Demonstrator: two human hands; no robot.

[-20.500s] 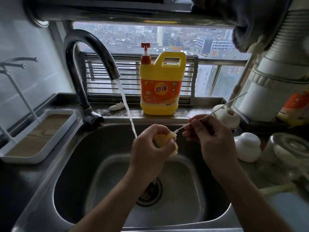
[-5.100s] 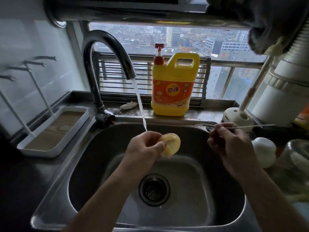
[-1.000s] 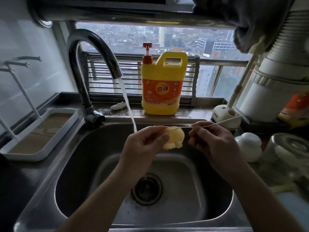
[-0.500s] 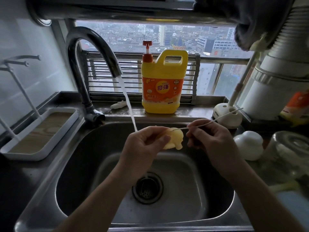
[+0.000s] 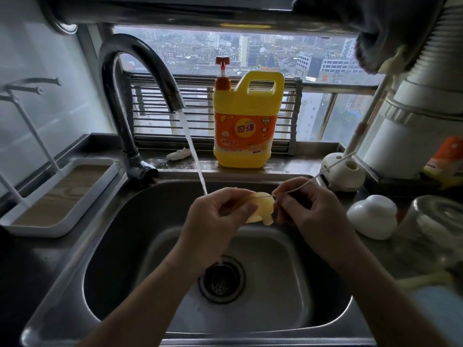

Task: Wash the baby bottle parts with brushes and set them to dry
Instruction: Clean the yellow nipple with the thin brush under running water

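My left hand (image 5: 217,214) grips a pale yellow silicone bottle nipple (image 5: 261,210) over the steel sink (image 5: 125,246), just right of the running water stream (image 5: 194,156). My right hand (image 5: 307,209) pinches a thin white straw brush (image 5: 325,171); its tip meets the top of the nipple and its handle slants up to the right. The faucet (image 5: 130,78) arches over the sink from the back left.
A yellow detergent jug (image 5: 246,128) stands on the window ledge. A white brush holder (image 5: 343,172), a white cap (image 5: 372,216) and a glass bottle (image 5: 436,226) sit at the right. A white drying rack tray (image 5: 65,196) lies at the left. The drain (image 5: 221,281) is at the sink's centre.
My right hand has slid a little left along the brush, closer to the nipple. The left hand keeps the nipple in the same place beside the stream.
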